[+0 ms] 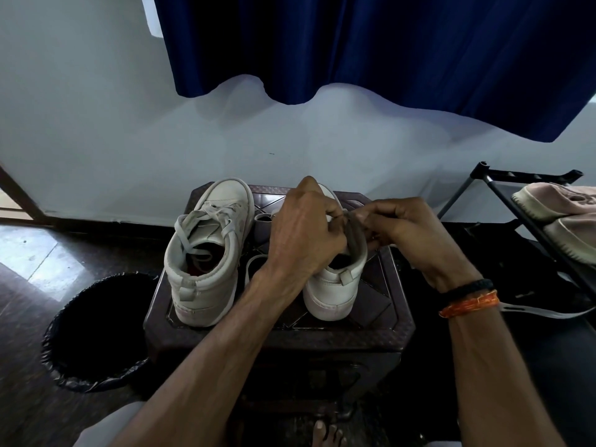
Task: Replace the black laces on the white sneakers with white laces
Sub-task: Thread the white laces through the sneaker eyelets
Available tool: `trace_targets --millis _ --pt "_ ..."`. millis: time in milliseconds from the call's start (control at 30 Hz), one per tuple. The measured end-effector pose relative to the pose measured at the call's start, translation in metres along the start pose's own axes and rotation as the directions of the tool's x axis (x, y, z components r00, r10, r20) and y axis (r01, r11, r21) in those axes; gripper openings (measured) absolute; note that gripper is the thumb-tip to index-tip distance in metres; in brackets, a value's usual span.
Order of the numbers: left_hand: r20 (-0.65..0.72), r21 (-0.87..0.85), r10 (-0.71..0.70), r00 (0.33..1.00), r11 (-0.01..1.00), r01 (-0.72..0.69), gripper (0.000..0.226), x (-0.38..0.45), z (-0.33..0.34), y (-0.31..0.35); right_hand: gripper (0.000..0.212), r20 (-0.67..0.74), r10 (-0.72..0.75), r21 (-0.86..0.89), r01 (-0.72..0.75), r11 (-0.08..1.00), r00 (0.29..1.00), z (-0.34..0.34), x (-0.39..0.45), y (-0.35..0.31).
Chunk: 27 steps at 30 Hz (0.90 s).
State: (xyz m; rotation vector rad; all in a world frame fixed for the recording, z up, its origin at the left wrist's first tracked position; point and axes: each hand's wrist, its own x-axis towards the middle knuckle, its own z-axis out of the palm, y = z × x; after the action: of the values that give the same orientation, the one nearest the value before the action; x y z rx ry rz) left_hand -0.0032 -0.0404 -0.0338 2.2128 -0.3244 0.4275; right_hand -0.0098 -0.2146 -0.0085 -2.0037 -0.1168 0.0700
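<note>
Now | both hands' fingers pinch flat lace (greyish) | right sneaker, smooth leather

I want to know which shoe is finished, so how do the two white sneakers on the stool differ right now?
The left sneaker stands untouched; the right sneaker is being worked on, with the left hand and right hand both pinching lace at its tongue. The left sneaker shows white lace threaded across its front with loose ends; the right sneaker's front is hidden by the hands. Both are white high-tops, heels toward the camera, on the dark stool.
</note>
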Motion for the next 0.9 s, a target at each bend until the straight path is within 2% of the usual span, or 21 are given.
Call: trace_targets --millis 200,267,433,633,767,900 --pt "0.001 0.037 -0.003 1.0 0.999 0.003 0.004 -0.002 -0.002 0.006 0.009 -0.141 0.008 0.232 0.025 0.972 0.99 0.012 -0.001 0.009" --pt "-0.004 0.063 0.012 1.0 0.998 -0.012 0.006 -0.002 -0.004 0.007 0.009 -0.148 0.01 0.285 0.033 0.958 0.989 0.014 0.001 0.01" --pt "-0.011 0.102 0.012 1.0 0.995 -0.01 0.009 -0.003 -0.004 0.01 0.006 -0.135 -0.039 0.254 0.072 0.965 0.99 0.013 0.004 0.015" --pt "0.003 0.217 0.026 1.0 0.976 -0.026 0.01 -0.001 -0.006 0.016 0.012 -0.146 -0.098 0.186 0.124 0.975 0.984 0.013 0.003 0.019" --pt "0.039 0.247 0.037 0.999 0.968 -0.046 0.01 0.0 -0.01 0.019 0.008 -0.153 -0.158 0.061 0.169 0.984 0.976 0.014 0.002 0.017" --pt "0.063 0.218 0.032 0.997 0.975 -0.045 0.008 0.003 -0.011 0.019 0.01 -0.185 -0.31 -0.317 0.242 0.917 0.932 0.019 0.001 0.012"
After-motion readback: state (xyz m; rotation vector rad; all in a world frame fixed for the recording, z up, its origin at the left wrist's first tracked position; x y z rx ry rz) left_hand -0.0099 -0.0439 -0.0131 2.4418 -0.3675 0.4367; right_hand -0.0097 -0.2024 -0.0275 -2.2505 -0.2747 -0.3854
